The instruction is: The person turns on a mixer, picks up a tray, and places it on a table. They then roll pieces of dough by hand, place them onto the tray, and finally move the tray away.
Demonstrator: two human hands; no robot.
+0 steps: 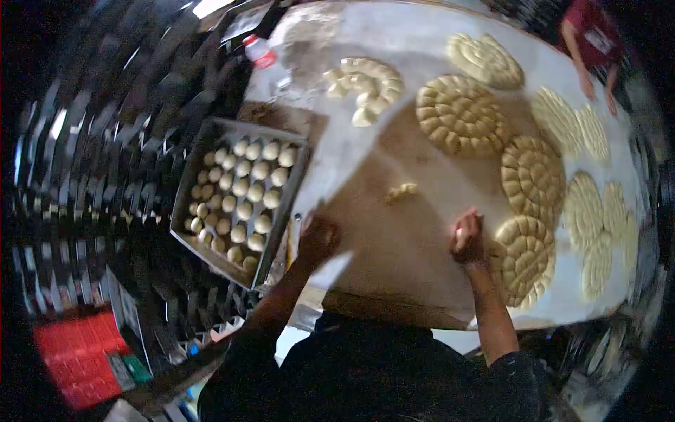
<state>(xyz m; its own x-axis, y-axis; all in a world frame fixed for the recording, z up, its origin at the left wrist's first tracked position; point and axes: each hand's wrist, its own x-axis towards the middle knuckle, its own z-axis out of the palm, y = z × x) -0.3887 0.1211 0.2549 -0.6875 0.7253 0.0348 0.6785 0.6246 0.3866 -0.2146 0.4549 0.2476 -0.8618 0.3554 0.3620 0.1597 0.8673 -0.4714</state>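
My right hand (467, 237) is closed above the table, just left of the lowest brown-shaded round of packed dough pieces (524, 257). A pale spot shows at its fingers, too blurred to name. Over the table's left part, beside the metal tray (302, 172), is my left hand (320, 235); it is dark and smeared, and its fingers cannot be made out. Rows of dough balls (240, 187) lie in the tray. A small lump of dough (401, 193) sits on the table between and beyond my hands.
More rounds of dough pieces (460, 112) cover the table's right side. A curved row of dough pieces (380, 74) lies at the back, near a red-capped bottle (260, 52). Another person (594, 42) stands at the far right corner. A red crate (77, 359) is at lower left.
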